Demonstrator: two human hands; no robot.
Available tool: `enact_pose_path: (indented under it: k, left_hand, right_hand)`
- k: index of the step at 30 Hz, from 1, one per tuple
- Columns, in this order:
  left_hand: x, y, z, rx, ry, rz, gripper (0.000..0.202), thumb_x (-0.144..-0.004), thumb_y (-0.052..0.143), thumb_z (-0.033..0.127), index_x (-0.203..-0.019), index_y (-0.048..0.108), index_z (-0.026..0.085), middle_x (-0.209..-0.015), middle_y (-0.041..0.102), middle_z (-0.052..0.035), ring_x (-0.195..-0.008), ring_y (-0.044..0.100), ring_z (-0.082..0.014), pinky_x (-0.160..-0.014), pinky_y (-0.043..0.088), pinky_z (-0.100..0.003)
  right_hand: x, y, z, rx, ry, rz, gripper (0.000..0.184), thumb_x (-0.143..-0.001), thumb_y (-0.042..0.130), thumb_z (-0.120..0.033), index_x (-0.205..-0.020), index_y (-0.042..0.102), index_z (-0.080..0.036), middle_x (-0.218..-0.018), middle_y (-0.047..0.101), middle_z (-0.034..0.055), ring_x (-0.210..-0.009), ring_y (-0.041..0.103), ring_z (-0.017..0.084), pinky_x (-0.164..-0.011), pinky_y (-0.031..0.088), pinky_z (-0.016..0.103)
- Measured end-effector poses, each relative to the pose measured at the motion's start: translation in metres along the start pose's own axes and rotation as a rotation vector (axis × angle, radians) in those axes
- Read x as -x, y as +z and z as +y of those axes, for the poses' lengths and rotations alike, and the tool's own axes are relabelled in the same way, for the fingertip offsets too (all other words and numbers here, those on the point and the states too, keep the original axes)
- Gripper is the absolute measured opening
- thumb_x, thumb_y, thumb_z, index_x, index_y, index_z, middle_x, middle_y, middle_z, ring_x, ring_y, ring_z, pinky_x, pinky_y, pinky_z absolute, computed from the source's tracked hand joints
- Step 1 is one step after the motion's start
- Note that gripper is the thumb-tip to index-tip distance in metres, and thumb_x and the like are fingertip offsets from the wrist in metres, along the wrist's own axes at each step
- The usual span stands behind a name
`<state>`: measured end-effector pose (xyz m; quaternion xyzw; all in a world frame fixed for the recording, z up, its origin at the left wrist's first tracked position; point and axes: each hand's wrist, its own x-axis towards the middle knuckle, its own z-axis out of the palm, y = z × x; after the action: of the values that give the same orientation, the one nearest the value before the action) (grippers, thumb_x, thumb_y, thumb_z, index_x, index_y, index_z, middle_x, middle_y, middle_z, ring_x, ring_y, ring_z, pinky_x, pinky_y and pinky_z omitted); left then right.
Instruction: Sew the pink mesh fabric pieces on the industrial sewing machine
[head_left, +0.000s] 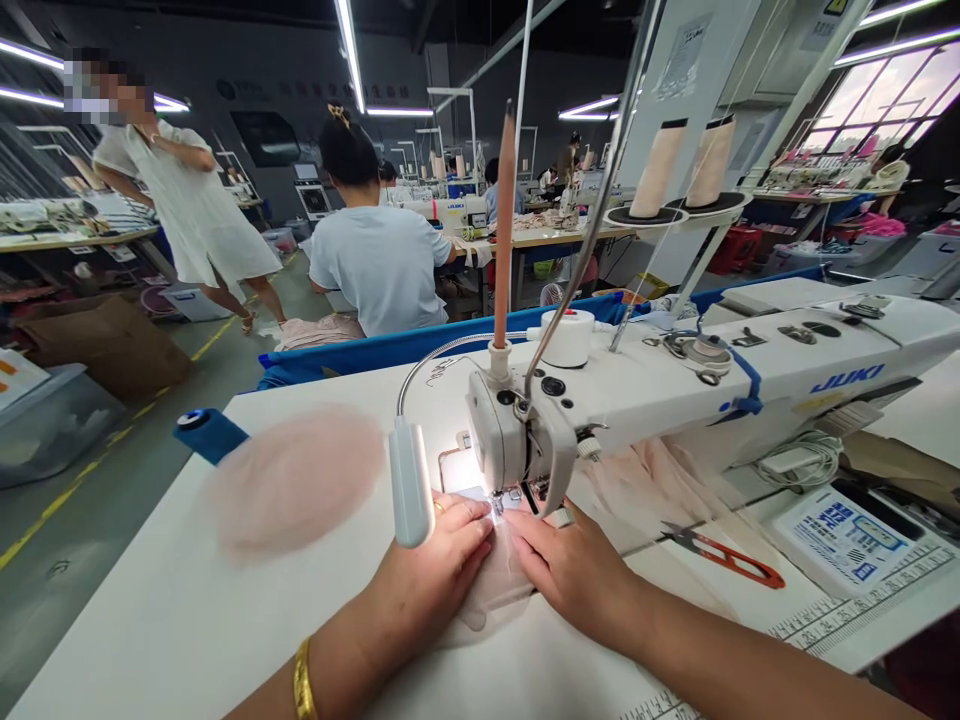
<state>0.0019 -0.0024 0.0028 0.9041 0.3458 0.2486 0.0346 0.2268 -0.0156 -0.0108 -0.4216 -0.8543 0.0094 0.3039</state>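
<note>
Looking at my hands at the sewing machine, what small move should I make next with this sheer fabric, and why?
Probably ease your left hand and right hand slightly back toward you along the sheer fabric, because they lie on either side of the presser foot, with fingertips very close to it.

Fingers (466, 517) on pink fabric (505, 575), sewing machine (496, 440)

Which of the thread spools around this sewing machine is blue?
The spool at the white table's far-left edge; the two thread cones on the stand are pale peach.
</note>
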Motion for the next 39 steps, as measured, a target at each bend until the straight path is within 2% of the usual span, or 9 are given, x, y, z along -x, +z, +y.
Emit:
enact_pose_path:
  k: [7, 12, 15, 20, 27, 32, 39]
  left_hand:
    - [-0.002, -0.003, 0.009, -0.02, 0.014, 0.008, 0.024, -0.103, 0.045, 0.013, -0.1, 0.069, 0.02, -0.109, 0.077, -0.0079, -0.094, 0.068, -0.0242, -0.089, 0.052, -0.043]
    - [0.003, 0.0, 0.014, -0.055, 0.007, -0.009, 0.027, -0.099, 0.048, 0.01, -0.113, 0.067, 0.023, -0.103, 0.073, -0.008, -0.094, 0.067, -0.0252, -0.079, 0.053, -0.039]
    - [0.007, 0.004, 0.012, -0.057, 0.003, -0.017, 0.028, -0.097, 0.051, 0.01, -0.115, 0.067, 0.024, -0.105, 0.073, -0.0081, -0.098, 0.066, -0.0263, -0.081, 0.053, -0.04]
    - [0.008, 0.005, 0.008, -0.024, -0.008, -0.021, 0.026, -0.096, 0.054, 0.012, -0.115, 0.068, 0.024, -0.109, 0.072, -0.0081, -0.1, 0.065, -0.0268, -0.089, 0.053, -0.043]
    - [0.005, -0.002, 0.004, 0.016, 0.016, -0.035, 0.028, -0.097, 0.052, 0.012, -0.117, 0.069, 0.023, -0.119, 0.072, -0.0095, -0.107, 0.067, -0.0263, -0.092, 0.057, -0.041]
    - [0.005, -0.001, 0.002, 0.017, -0.016, -0.039, 0.029, -0.098, 0.053, 0.011, -0.118, 0.07, 0.023, -0.123, 0.073, -0.0088, -0.111, 0.067, -0.0261, -0.099, 0.055, -0.041]
    - [0.003, -0.003, 0.003, -0.004, 0.0, -0.037, 0.024, -0.099, 0.054, 0.013, -0.114, 0.071, 0.021, -0.123, 0.074, -0.0079, -0.111, 0.068, -0.0263, -0.097, 0.053, -0.04]
  right_hand:
    - [0.006, 0.002, 0.001, 0.019, -0.055, -0.038, 0.026, -0.096, 0.044, -0.008, -0.102, 0.068, -0.017, -0.095, 0.068, 0.0119, -0.088, 0.058, 0.029, -0.077, 0.048, 0.039]
    - [0.007, 0.003, 0.0, 0.032, -0.088, -0.051, 0.025, -0.095, 0.045, -0.006, -0.101, 0.067, -0.017, -0.096, 0.067, 0.0126, -0.088, 0.061, 0.028, -0.074, 0.048, 0.038]
    - [0.007, 0.002, -0.001, 0.033, -0.106, -0.031, 0.029, -0.094, 0.042, -0.004, -0.104, 0.067, -0.016, -0.093, 0.067, 0.0118, -0.084, 0.061, 0.027, -0.071, 0.048, 0.038]
    - [0.006, 0.0, -0.005, 0.056, -0.124, 0.014, 0.031, -0.096, 0.039, -0.003, -0.097, 0.067, -0.016, -0.087, 0.066, 0.0111, -0.076, 0.059, 0.025, -0.068, 0.048, 0.037]
    - [0.005, 0.004, -0.004, 0.054, -0.076, -0.006, 0.029, -0.096, 0.042, -0.007, -0.104, 0.067, -0.016, -0.089, 0.068, 0.0116, -0.081, 0.059, 0.028, -0.069, 0.047, 0.039]
    - [0.006, 0.007, 0.0, 0.052, -0.067, -0.013, 0.027, -0.096, 0.044, -0.007, -0.107, 0.068, -0.016, -0.089, 0.068, 0.0109, -0.081, 0.058, 0.028, -0.072, 0.046, 0.037]
    - [0.006, 0.006, 0.001, 0.049, -0.057, -0.041, 0.027, -0.096, 0.044, -0.008, -0.105, 0.068, -0.016, -0.087, 0.066, 0.0097, -0.081, 0.056, 0.028, -0.073, 0.044, 0.038]
